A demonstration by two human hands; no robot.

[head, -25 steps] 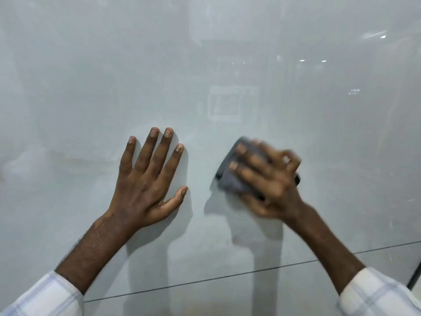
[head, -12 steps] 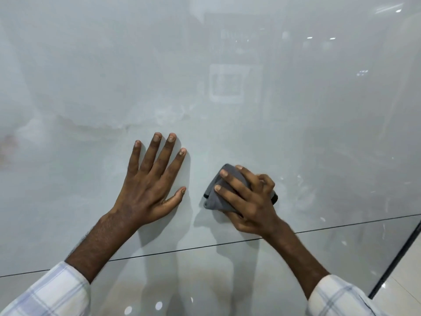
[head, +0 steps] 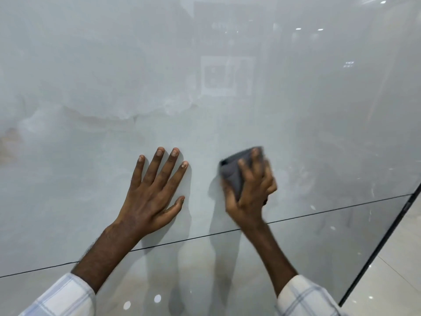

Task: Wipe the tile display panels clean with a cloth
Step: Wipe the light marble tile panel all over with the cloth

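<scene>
Cloth point(head: 232, 175), grey and folded, is sitting right of centre on the upper tile panel point(head: 91, 87). It is lying higher and a little farther from the left hand point(head: 152, 195) than half a second ago, when it lay level with that hand's thumb. The right hand point(head: 252, 197) is pressing it to the glossy surface, fingers curled over its top and thumb lying along its lower left edge (blur is smearing both, where they were sharp before). The left hand is staying flat on the same panel, fingers spread, holding nothing. A thin dark joint point(head: 330, 209) is running below both hands, dividing the upper panel from a lower panel point(head: 216, 281); both forearms are crossing it. A dark edge strip point(head: 387, 236) is closing the panels at lower right, with pale floor point(head: 401, 270) beyond. Counting: one cloth, two hands, two checked sleeves point(head: 66, 297), two panels.
</scene>
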